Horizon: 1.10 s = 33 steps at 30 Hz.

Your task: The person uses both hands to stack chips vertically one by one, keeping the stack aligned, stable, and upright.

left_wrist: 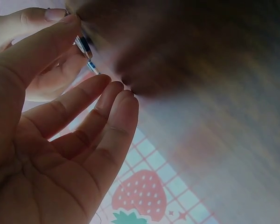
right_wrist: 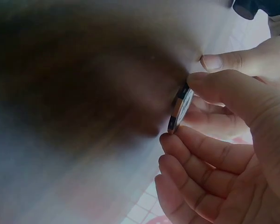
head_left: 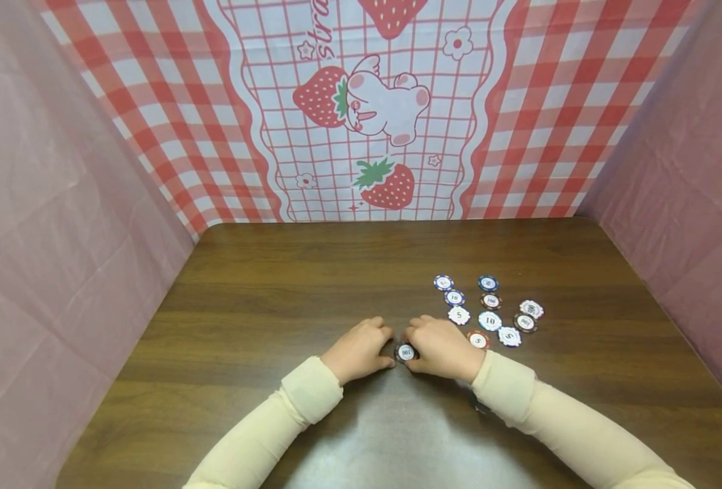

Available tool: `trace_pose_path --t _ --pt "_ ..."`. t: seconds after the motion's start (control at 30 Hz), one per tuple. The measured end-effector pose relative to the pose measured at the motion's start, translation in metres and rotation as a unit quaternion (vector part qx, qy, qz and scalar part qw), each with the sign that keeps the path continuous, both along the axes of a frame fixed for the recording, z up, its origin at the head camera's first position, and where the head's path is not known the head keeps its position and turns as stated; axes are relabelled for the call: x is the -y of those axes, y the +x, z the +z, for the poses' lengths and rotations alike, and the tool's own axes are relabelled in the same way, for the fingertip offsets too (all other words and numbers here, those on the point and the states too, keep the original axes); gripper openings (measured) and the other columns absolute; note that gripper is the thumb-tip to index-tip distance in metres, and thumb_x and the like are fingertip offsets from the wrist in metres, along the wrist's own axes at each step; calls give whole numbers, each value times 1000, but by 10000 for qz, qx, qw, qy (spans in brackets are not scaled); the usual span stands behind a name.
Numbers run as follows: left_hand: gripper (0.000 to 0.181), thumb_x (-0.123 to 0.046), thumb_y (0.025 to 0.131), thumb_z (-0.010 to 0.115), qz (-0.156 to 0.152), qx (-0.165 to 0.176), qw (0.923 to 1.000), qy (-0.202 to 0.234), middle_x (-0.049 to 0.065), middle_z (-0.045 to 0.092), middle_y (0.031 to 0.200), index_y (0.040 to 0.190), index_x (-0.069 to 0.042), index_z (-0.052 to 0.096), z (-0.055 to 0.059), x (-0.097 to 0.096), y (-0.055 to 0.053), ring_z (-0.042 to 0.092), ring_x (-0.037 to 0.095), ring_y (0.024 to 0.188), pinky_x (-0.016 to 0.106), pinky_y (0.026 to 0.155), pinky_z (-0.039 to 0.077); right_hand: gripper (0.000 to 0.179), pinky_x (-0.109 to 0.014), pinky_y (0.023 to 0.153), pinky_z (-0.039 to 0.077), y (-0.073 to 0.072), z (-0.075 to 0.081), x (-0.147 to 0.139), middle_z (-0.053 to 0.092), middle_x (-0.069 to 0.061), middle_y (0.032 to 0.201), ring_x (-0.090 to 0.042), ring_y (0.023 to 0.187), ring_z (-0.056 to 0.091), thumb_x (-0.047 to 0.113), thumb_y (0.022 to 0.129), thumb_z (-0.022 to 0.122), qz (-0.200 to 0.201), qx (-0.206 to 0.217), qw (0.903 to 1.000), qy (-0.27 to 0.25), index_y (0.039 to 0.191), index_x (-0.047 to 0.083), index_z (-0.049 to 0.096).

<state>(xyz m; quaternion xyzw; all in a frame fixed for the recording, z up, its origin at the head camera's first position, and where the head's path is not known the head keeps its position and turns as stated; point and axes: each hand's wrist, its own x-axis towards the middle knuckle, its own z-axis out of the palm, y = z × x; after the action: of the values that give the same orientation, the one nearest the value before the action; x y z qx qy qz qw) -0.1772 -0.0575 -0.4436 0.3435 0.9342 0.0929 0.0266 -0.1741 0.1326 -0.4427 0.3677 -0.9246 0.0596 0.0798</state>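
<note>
Probably for control, the right hand (head_left: 443,348) pinches 1 chip (head_left: 406,353) by its edge, the left hand (head_left: 359,348) loosely curved alongside.

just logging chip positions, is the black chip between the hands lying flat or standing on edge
Flat: in the head view, the black chip turns its round, numbered face up. Whether it touches the table I cannot tell.

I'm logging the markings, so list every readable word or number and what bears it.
"stra", cut off: red-and-white checked cloth backdrop
"100": black disc pinched by the right hand; upper black disc; rightmost black disc
"10": nearer bright-blue disc; pale-blue disc
"5": red disc; left white disc; lower white disc
Too small or blurred: farther bright-blue disc; dark-blue disc; rightmost white disc
</note>
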Motion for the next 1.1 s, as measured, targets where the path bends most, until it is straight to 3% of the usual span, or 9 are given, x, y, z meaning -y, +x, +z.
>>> trace_pose_path --t 0.33,1.1 --pt "33 -31 79 80 -8 84 9999 104 0 60 94 104 -11 72 -2 -1 -2 57 15 85 28 79 48 21 -30 52 42 0 -2 5 56 5 71 -16 67 52 29 64 79 -14 -115 9998 -142 70 17 63" --pt "32 -30 78 79 -11 65 9996 269 0 61 92 106 -14 74 -2 -1 -2 56 16 83 29 79 48 21 -34 57 47 -3 -1 12 61 2 76 -20 72 56 29 66 81 -96 467 9988 -55 75 16 66"
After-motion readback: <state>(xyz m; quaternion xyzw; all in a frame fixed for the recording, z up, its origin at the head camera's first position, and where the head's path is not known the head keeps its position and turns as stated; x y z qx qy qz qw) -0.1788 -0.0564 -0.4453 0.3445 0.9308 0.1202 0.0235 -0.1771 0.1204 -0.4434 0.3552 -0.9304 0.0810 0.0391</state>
